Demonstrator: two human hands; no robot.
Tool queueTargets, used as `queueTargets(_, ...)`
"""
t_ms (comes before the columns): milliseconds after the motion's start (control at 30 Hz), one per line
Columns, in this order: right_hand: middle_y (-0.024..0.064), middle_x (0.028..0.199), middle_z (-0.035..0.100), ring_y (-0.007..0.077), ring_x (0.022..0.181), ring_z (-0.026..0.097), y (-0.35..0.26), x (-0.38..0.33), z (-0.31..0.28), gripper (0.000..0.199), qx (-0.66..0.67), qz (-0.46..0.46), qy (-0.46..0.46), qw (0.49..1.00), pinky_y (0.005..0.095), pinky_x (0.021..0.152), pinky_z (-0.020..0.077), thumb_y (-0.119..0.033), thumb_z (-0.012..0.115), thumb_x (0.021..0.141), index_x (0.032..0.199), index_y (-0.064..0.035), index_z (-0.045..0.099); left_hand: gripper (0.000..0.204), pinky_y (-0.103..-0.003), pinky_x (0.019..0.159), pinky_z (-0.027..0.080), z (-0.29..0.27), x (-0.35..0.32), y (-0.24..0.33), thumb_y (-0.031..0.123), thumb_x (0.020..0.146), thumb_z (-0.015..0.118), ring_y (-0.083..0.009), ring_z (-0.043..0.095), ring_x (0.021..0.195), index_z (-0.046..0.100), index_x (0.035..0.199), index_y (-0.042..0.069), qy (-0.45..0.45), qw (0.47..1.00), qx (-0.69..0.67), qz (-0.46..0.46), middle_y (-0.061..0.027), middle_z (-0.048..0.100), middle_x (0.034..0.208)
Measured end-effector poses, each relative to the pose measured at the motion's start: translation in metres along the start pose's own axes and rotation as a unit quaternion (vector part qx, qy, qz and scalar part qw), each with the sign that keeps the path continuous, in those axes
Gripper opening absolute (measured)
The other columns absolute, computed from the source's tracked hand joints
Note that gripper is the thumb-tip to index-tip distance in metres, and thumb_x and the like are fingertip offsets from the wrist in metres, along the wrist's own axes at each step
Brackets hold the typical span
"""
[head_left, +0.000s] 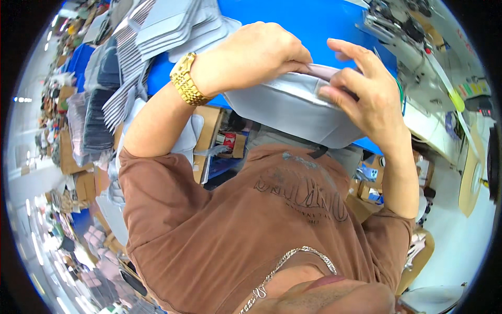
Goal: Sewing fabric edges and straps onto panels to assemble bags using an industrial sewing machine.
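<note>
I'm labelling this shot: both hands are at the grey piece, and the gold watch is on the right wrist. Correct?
Not quite: the head view shows the gold watch on the left wrist. The left hand and right hand are at the grey piece.

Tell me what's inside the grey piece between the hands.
Along the top opening of the grey piece, between left hand and right hand, a pale pinkish surface shows. Anything deeper is covered by the piece's front; I can't see it.
</note>
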State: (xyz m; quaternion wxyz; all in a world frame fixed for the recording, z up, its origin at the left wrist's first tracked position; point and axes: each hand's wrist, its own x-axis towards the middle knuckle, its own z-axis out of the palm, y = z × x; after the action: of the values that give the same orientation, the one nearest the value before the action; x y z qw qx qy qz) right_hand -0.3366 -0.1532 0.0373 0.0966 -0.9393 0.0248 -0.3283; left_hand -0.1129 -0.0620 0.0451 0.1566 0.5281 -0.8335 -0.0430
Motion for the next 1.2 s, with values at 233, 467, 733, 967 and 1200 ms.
queueTargets(233,0.0073,0.084,0.063,0.0248,0.076,0.062,0.024,-0.031,0.003,0.021,0.06,0.123,0.013,0.99,0.0334,0.064,0.0499,-0.016,0.078,0.076,0.077,-0.0039,0.062,0.025,-0.038,0.068,0.052,0.026,0.011,0.012,0.026,0.095,0.06,-0.0311,0.066,0.078,0.068,0.103,0.003,0.111,0.992,-0.038,-0.054,-0.013,0.067,0.088)
queueTargets(467,0.0064,0.078,0.061,0.0197,0.067,0.06,0.026,-0.039,0.005,0.023,0.085,0.166,0.046,0.981,0.03,0.059,0.0476,-0.016,0.079,0.077,0.075,-0.0037,0.06,0.022,-0.035,0.067,0.048,0.038,0.008,0.021,0.023,0.089,0.068,-0.0266,0.06,0.076,0.069,0.101,0.005,0.173,0.983,-0.022,-0.062,-0.009,0.064,0.084)
queueTargets(733,0.0056,0.074,0.059,0.0174,0.064,0.057,0.021,-0.041,0.005,0.025,0.11,0.19,0.045,0.975,0.0281,0.056,0.0449,-0.015,0.08,0.077,0.074,-0.0036,0.058,0.016,-0.035,0.065,0.045,0.035,0.007,0.027,0.019,0.087,0.07,-0.0253,0.058,0.072,0.071,0.094,0.005,0.175,0.983,-0.029,-0.049,-0.0074,0.063,0.078)
queueTargets(967,0.0071,0.071,0.057,0.0174,0.06,0.052,0.008,-0.027,-0.016,0.02,0.189,0.269,-0.03,0.944,0.0291,0.055,0.0424,-0.016,0.075,0.079,0.08,-0.0016,0.061,0.01,-0.035,0.064,0.044,0.016,0.012,0.029,0.016,0.086,0.07,-0.0235,0.056,0.07,0.071,0.089,0.007,0.147,0.989,-0.033,-0.01,-0.0054,0.063,0.076)
queueTargets(1200,-0.0004,0.069,0.057,0.0056,0.063,0.047,0.021,-0.024,-0.003,0.018,0.313,0.315,-0.014,0.896,0.0236,0.055,0.0375,-0.016,0.074,0.083,0.089,0.0001,0.068,0.01,-0.035,0.065,0.044,-0.014,0.042,0.012,0.013,0.086,0.069,-0.0256,0.055,0.072,0.07,0.093,0.007,0.084,0.994,0.004,0.077,-0.006,0.063,0.081)
